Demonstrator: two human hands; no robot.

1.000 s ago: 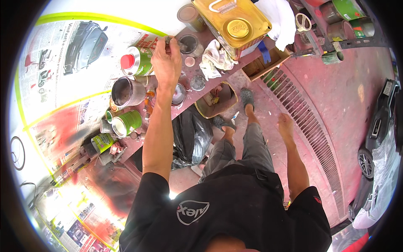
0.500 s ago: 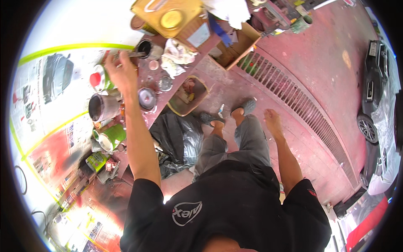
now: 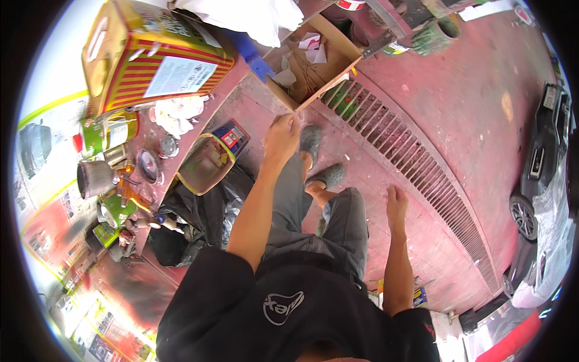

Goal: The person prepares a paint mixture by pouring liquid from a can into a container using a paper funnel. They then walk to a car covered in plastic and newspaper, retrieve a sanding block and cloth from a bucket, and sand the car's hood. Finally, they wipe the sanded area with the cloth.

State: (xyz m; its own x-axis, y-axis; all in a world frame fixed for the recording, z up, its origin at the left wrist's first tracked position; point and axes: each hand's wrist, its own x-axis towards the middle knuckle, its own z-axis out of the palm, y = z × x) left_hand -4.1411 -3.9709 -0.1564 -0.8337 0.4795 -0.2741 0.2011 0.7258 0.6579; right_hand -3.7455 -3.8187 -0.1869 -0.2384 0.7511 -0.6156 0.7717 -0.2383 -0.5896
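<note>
- The cardboard box point(image 3: 313, 63) sits open on the red floor at the foot of the cluttered shelf, its near corner just beyond the left hand point(image 3: 282, 136), which reaches toward it; the fingers look loosely curled, with nothing clearly in them, though whether they pinch something small I cannot tell.
- The right hand point(image 3: 396, 205) hangs open and empty beside the thigh, well apart from everything, so it offers no support if the reach overbalances.
- The feet in grey sandals point(image 3: 319, 163) stand just beside the long floor grate point(image 3: 416, 163); a step sideways could catch a sole in its slots.
- A tilted tin point(image 3: 208, 163) rests against black bags point(image 3: 181, 223) under the shelf, near the left forearm; a brush from the arm could tip it.
- The box looks soft and torn, with paper scraps inside; pulled by one flap, it may rip or spill.
- Farther off, the large yellow striped can point(image 3: 154, 57) lies near the shelf edge above smaller paint tins point(image 3: 105, 136); a knock to the shelf could send them down.
</note>
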